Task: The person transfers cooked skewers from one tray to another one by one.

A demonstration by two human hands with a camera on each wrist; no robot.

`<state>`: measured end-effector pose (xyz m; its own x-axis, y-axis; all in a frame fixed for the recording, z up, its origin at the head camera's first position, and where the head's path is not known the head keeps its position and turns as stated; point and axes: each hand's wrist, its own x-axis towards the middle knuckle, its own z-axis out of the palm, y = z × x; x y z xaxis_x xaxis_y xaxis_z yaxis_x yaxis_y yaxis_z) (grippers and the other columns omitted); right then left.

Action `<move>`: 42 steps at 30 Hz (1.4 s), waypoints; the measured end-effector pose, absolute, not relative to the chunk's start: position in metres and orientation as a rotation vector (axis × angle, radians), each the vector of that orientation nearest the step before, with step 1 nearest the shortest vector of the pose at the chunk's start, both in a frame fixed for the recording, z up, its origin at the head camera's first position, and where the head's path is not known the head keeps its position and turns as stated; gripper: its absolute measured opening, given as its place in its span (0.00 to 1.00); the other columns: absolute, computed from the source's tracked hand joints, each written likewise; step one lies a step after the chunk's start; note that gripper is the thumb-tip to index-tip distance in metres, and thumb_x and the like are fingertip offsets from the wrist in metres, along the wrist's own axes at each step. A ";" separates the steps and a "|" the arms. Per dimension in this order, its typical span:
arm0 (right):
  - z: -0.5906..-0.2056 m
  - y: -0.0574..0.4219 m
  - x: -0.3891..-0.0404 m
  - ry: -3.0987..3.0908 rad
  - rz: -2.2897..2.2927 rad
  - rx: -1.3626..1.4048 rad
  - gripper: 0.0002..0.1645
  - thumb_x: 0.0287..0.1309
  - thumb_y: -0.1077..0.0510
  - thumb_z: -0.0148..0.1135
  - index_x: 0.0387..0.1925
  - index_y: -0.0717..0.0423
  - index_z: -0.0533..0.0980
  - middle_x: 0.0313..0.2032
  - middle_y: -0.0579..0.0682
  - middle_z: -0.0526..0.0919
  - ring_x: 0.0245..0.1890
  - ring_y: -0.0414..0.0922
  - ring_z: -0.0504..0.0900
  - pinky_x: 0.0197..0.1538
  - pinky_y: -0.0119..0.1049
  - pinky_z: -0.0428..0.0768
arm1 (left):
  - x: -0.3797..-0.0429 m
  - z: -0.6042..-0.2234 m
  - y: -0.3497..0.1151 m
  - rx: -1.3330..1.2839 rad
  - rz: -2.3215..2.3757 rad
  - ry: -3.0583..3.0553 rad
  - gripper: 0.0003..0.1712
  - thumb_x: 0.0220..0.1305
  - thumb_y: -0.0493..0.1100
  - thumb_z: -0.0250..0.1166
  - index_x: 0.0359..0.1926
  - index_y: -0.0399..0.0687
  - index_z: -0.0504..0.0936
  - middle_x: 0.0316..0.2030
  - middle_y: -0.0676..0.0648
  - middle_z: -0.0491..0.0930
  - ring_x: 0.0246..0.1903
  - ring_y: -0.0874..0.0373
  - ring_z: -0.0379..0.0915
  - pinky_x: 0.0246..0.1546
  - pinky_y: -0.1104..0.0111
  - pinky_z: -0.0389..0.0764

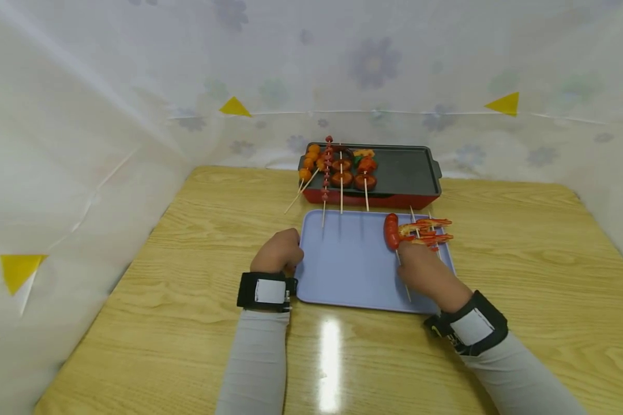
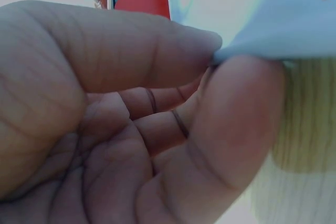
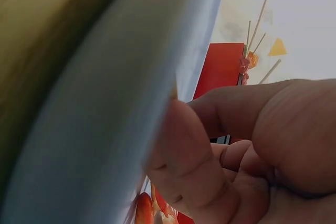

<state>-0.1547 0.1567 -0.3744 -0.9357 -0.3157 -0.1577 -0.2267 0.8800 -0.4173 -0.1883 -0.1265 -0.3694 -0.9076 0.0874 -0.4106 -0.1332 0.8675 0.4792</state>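
Observation:
A pale blue-violet tray (image 1: 348, 265) lies on the wooden table. At its left edge is my left hand (image 1: 277, 252); the left wrist view shows thumb and forefinger pinching the tray's rim (image 2: 294, 40). Over the tray's right side, my right hand (image 1: 428, 274) pinches the stick of a skewered red sausage (image 1: 391, 231). The sausage points away from me, and the stick's free end slants toward the tray's near edge. Just beyond that hand, skewered shrimp (image 1: 438, 223) lie across the tray's right edge, partly hidden by the hand.
Behind the tray stands a red grill with a dark plate (image 1: 402, 170). Several skewers lie on its left half: orange balls (image 1: 308, 163), small red pieces (image 1: 327, 167), round brown slices (image 1: 341, 178) and mixed vegetables (image 1: 366, 166). Their sticks overhang the front. A draped, flower-patterned sheet (image 1: 291, 69) closes the back.

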 end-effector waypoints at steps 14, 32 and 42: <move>-0.377 0.162 -0.153 2.894 -0.613 -0.432 0.07 0.57 0.69 0.61 0.38 0.67 0.74 0.27 0.54 0.76 0.27 0.49 0.73 0.32 0.45 0.74 | -0.190 -0.369 -0.126 -0.047 0.699 2.599 0.06 0.54 0.26 0.55 0.29 0.39 0.73 0.25 0.42 0.75 0.22 0.52 0.71 0.17 0.67 0.71; -0.356 0.167 -0.150 3.111 -0.592 -0.624 0.29 0.63 0.55 0.66 0.58 0.68 0.70 0.53 0.68 0.75 0.51 0.62 0.76 0.50 0.58 0.76 | -0.189 -0.369 -0.126 -0.052 0.710 2.610 0.07 0.53 0.26 0.56 0.32 0.38 0.74 0.27 0.42 0.75 0.23 0.51 0.72 0.18 0.67 0.71; -0.354 0.170 -0.150 3.190 -0.332 -0.518 0.54 0.65 0.41 0.61 0.76 0.66 0.47 0.74 0.71 0.38 0.74 0.69 0.34 0.64 0.74 0.46 | -0.187 -0.367 -0.125 -0.049 0.715 2.612 0.07 0.53 0.26 0.55 0.32 0.38 0.74 0.26 0.42 0.75 0.23 0.51 0.72 0.18 0.67 0.72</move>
